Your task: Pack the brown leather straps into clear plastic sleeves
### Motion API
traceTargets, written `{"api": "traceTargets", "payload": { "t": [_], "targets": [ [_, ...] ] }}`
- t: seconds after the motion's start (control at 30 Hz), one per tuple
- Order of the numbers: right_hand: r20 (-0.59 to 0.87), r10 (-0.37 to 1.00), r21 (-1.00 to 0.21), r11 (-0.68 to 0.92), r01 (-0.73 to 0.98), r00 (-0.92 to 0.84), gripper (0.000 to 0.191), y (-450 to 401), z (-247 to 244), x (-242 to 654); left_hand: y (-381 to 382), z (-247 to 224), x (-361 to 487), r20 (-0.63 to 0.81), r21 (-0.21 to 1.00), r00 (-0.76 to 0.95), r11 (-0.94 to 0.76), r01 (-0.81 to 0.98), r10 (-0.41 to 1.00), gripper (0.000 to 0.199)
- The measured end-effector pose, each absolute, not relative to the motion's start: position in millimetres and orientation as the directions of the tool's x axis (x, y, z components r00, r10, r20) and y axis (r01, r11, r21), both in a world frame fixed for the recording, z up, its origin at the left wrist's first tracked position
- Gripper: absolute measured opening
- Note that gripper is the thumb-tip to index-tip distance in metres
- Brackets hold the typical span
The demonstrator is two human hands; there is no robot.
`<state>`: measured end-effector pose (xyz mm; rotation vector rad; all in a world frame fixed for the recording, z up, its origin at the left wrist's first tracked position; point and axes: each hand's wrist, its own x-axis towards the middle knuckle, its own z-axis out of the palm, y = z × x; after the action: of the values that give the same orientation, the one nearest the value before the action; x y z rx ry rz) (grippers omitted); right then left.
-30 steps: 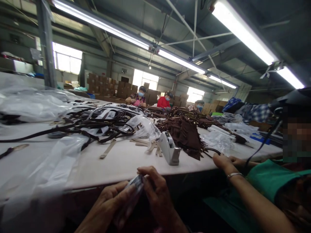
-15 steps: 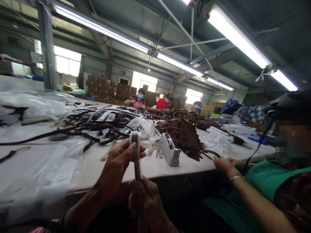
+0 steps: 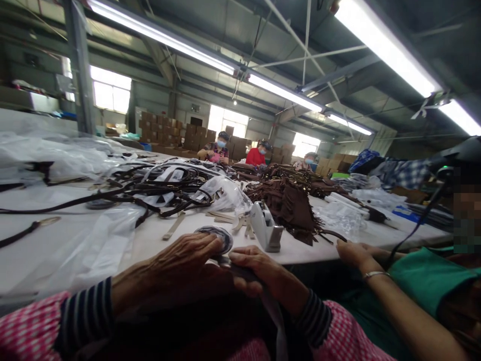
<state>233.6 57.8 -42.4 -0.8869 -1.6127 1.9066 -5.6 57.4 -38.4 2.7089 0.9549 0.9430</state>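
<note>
A flat coil of strap (image 3: 226, 239), greyish and apparently wrapped in clear film, lies low over the table's front edge. My left hand (image 3: 180, 258) grips it from above, fingers bent over its near side. Between the thumb and fingers of my right hand (image 3: 259, 271) runs the strap's loose tail (image 3: 277, 321), which hangs down below the edge. Just beyond my right hand stands a grey-white tape dispenser (image 3: 267, 230). Short beige strips (image 3: 175, 225) lie past my left hand.
Dark straps (image 3: 150, 188) lie tangled at left, beside clear plastic bags (image 3: 108, 235). Brown fringed bags (image 3: 289, 200) are heaped behind the dispenser. A co-worker's hand (image 3: 355, 253) holds a brown strap at right. Several people sit across the table.
The coil has gone from upright to nearly flat and moved lower. My left hand has turned palm down over it; my right hand has risen to the right, still on the tail.
</note>
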Motion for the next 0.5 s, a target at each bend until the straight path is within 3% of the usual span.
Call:
{"api": "traceTargets", "payload": {
  "t": [0.1,0.23,0.37,0.5],
  "targets": [
    [-0.133,0.73,-0.99,-0.069,0.122,-0.67,0.04,64,-32,240,66,-52,-9,0.442,0.183,0.649,-0.771,0.61,0.619,0.014],
    [0.045,0.768,-0.918,0.284,0.276,-0.639,0.024,69,-34,246,61,-55,-19,0.307,0.157,0.617,-0.678,0.719,0.725,0.028],
    [0.255,0.657,-0.59,0.687,0.425,-0.709,0.021,70,-45,247,56,-52,-28,0.213,0.196,0.631,-0.666,0.72,0.746,0.046],
    [0.305,0.533,-0.15,0.845,0.513,-0.789,0.018,80,-60,246,68,-56,-31,0.212,0.238,0.636,-0.67,0.703,0.742,0.048]
  ]
}}
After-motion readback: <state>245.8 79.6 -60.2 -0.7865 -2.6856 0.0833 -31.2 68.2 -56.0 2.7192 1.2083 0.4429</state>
